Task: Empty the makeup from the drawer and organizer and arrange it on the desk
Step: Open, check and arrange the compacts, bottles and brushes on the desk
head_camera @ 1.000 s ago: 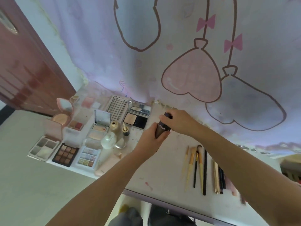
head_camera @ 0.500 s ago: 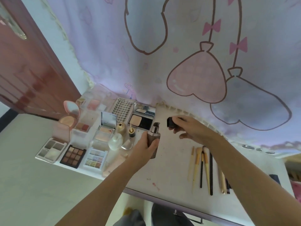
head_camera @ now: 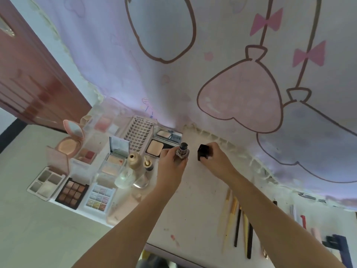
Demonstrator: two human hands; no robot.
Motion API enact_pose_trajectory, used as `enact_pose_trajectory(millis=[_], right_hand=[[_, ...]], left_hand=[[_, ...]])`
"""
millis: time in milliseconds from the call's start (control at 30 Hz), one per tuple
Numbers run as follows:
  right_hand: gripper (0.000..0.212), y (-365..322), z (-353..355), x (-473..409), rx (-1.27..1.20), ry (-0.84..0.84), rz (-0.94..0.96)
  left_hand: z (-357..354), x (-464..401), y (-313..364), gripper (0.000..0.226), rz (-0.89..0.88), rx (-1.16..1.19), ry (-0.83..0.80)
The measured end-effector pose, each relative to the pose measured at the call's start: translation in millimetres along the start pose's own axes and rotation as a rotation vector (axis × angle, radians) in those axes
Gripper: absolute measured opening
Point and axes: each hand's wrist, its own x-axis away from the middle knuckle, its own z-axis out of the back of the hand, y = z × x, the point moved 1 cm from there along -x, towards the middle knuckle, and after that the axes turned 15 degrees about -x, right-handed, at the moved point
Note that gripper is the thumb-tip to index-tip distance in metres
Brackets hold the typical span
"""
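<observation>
Gripping a pump bottle (head_camera: 181, 151) upright on the desk (head_camera: 201, 202), the left hand (head_camera: 171, 167) curls around it. Just beside, the right hand (head_camera: 216, 161) pinches its black cap (head_camera: 203, 152), near the powder compact (head_camera: 157, 147).

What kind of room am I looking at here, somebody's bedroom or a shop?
Most likely a bedroom or dressing corner at home. A white desk holds open eyeshadow palettes and a row of makeup brushes, a pastel curtain with cartoon hearts hangs behind, and a wooden door stands at left.

Bare forearms, no sleeves, two hands
</observation>
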Motion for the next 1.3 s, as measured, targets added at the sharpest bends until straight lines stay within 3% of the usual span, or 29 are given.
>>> enact_pose_trajectory(millis=[200,367,533,600,667,733,867,1000,1133,1300], right_hand=[[0.032,7,-17,-44,0.082,0.023,0.157],[0.032,19,-22,-58,0.175,0.024,0.201],[0.065,14,-8,-49,0.074,-0.087,0.071],[0.064,9,12,-34,0.084,-0.116,0.042],[0.048,8,36,-14,0.087,-0.102,0.024],[0.03,11,57,10,0.063,-0.043,-0.019],[0.016,28,73,64,0.141,0.03,-0.142],[0.017,62,54,113,0.381,0.007,-0.276],[0.025,81,29,136,0.446,0.099,-0.337],[0.027,76,9,134,0.501,0.166,-0.382]], left_hand=[[-14,-9,-6,0.017,-0.019,-0.135,0.175],[-23,-14,-5,0.02,-0.06,-0.227,0.218],[-28,-14,-9,0.032,-0.038,-0.27,0.213],[-24,-6,-10,0.038,-0.016,-0.272,0.239],[-21,13,-10,0.037,0.004,-0.26,0.247],[-25,40,-10,0.03,0.024,-0.259,0.178],[-56,80,-7,0.008,-0.138,-0.351,-0.176],[-92,89,8,0.024,-0.356,-0.666,-0.39],[-110,85,18,0.03,-0.479,-0.93,-0.461],[-105,79,20,0.023,-0.475,-1.031,-0.462]])
